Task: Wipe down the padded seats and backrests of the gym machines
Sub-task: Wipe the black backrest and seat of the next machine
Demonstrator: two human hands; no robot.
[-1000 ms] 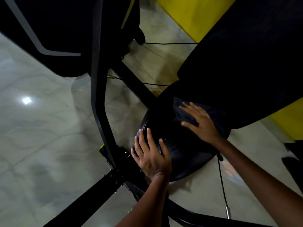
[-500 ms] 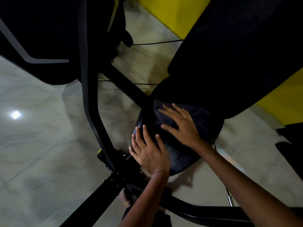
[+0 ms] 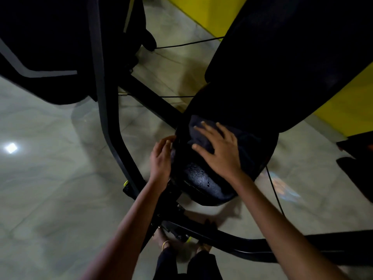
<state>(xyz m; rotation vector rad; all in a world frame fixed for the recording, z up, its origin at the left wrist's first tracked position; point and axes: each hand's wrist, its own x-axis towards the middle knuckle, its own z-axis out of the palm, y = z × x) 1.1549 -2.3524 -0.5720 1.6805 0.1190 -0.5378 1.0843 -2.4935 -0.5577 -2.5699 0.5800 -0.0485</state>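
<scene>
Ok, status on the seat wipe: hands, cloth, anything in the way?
Right hand flat, pressing dark cloth on seat pad. Left hand open at the seat's left edge. Backrest overhangs the seat's far end; nothing else blocking.

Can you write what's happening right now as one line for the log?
right hand: flat on dark cloth, pressing it on padded seat | left hand: at seat's left edge | backrest: untouched

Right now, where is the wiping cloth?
The dark cloth lies on the black padded seat, under the right hand, just below the backrest.
</scene>
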